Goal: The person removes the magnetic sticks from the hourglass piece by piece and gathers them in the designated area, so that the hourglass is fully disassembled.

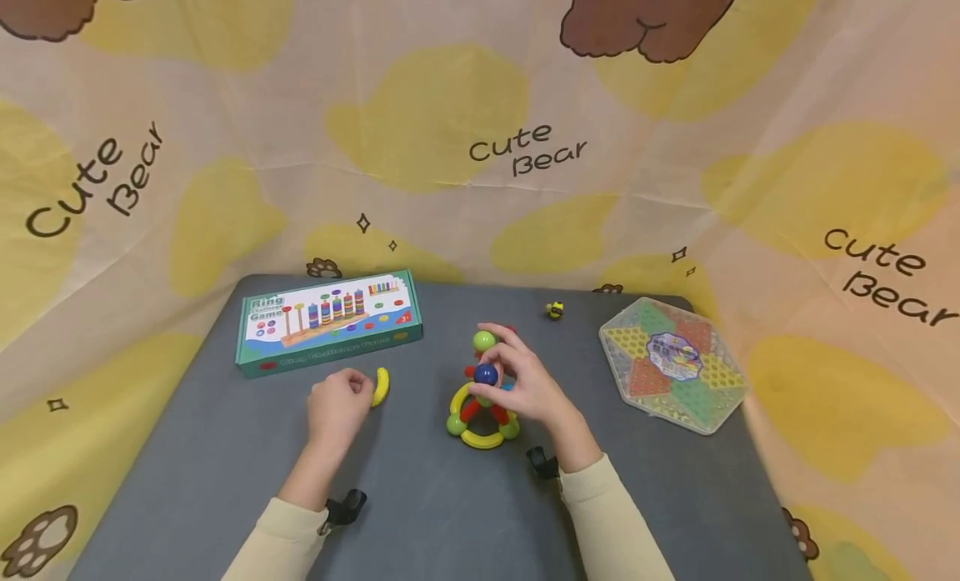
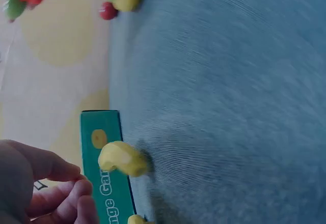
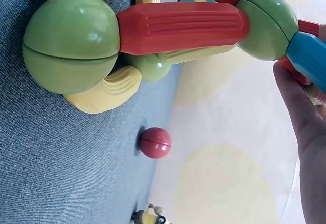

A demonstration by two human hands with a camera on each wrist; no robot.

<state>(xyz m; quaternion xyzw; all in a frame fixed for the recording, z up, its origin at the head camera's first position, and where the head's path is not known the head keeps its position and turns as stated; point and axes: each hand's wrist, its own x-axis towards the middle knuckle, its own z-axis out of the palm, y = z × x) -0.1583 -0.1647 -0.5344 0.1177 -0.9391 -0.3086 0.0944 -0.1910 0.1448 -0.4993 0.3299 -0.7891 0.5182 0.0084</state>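
My right hand (image 1: 525, 385) curls its thumb and fingers around the upper part of a ball-and-stick building toy (image 1: 482, 440). A dark blue ball (image 1: 486, 374) shows between thumb and index finger, with a green ball (image 1: 484, 341) above. In the right wrist view, the thumb touches the toy beside a blue stick (image 3: 308, 58); red sticks (image 3: 183, 26) join green balls lower down. My left hand (image 1: 339, 403) has its thumb and fingertips drawn together, nothing visible between them. Right beside it lies a curved yellow stick (image 1: 382, 387), apart from the fingertips in the left wrist view.
A green Ring Challenge Game box (image 1: 330, 323) lies at the back left. At the right lies a hexagonal Chinese checkers set (image 1: 675, 364). A small bee figure (image 1: 554, 310) is near the back edge. A red ball (image 3: 155, 143) rests beyond the toy. Patterned cloth (image 1: 450, 231) surrounds the table.
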